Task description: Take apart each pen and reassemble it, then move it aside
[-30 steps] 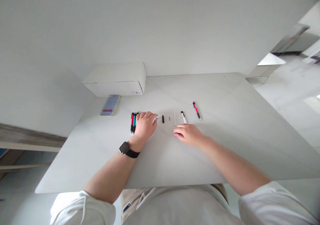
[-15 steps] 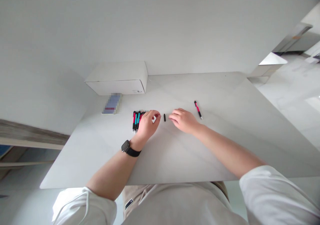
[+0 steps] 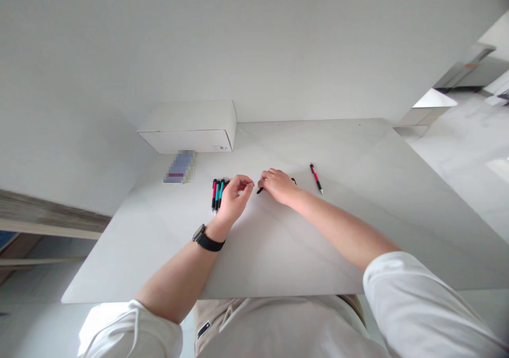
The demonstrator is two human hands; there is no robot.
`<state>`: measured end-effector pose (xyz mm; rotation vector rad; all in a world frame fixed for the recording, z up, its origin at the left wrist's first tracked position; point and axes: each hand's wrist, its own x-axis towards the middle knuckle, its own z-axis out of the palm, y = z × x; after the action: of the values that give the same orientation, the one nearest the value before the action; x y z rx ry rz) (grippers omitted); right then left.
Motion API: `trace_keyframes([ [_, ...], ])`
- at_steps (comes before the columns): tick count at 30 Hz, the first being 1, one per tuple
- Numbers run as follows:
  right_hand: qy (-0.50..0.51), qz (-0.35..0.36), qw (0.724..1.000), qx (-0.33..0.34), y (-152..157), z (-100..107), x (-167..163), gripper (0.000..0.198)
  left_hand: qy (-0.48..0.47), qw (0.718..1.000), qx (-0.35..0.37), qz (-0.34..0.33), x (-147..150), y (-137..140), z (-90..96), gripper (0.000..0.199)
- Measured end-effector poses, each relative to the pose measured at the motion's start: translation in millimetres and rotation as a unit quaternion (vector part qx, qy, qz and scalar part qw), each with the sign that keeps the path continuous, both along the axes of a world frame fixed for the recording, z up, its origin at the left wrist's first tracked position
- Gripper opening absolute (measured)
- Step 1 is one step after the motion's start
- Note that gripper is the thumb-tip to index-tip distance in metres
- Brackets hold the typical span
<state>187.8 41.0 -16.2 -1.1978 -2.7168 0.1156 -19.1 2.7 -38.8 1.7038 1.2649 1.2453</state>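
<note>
My left hand (image 3: 235, 194) is closed in a pinch, and what sits between its fingertips is too small to make out. My right hand (image 3: 278, 184) has its fingers closed on a short black pen part (image 3: 260, 191), whose lower end pokes out below the fingertips. Behind the right hand, the end of another black piece (image 3: 293, 181) shows; the hand hides the rest. Left of my left hand lies a row of red and teal pens (image 3: 217, 194) with black ends, partly covered by that hand. A single red and black pen (image 3: 316, 177) rests apart on the right.
A long white box (image 3: 186, 139) stands against the wall at the back left of the white table (image 3: 318, 252). In front of it lies a blue, blurred-out packet (image 3: 180, 167). A black watch (image 3: 209, 239) is on my left wrist.
My right hand has moved left and taken hold of the short black pen part that lay on the table. The left hand stays nearly in place, still pinched.
</note>
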Motion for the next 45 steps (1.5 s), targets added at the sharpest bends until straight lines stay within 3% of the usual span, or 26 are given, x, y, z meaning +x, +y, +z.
trace_keyframes([
  [6, 0.136, -0.098, 0.986, 0.027, -30, 11, 23, 0.018, -0.013, 1.000, -0.020, -0.020, 1, -3, 1.1, 0.018],
  [10, 0.226, -0.128, 0.966, 0.007, -55, 13, 33, 0.017, -0.005, 0.999, -0.023, -0.039, 4, -7, 1.9, 0.018],
  [20, 0.364, -0.142, 0.920, -0.004, -64, -14, 41, 0.020, -0.041, 0.995, -0.069, -0.058, 14, -6, 17.3, 0.021],
  [24, 0.396, -0.144, 0.907, 0.024, -64, -18, 44, 0.012, -0.062, 0.991, -0.098, -0.071, 23, -3, 21.8, 0.022],
  [31, 0.429, -0.134, 0.892, 0.053, -59, -20, 46, 0.017, -0.089, 0.981, -0.148, -0.085, 36, -5, 15.7, 0.022],
  [45, 0.427, -0.123, 0.893, 0.075, -49, -28, 51, 0.014, -0.100, 0.986, -0.117, -0.058, 34, -5, 0.7, 0.023],
])
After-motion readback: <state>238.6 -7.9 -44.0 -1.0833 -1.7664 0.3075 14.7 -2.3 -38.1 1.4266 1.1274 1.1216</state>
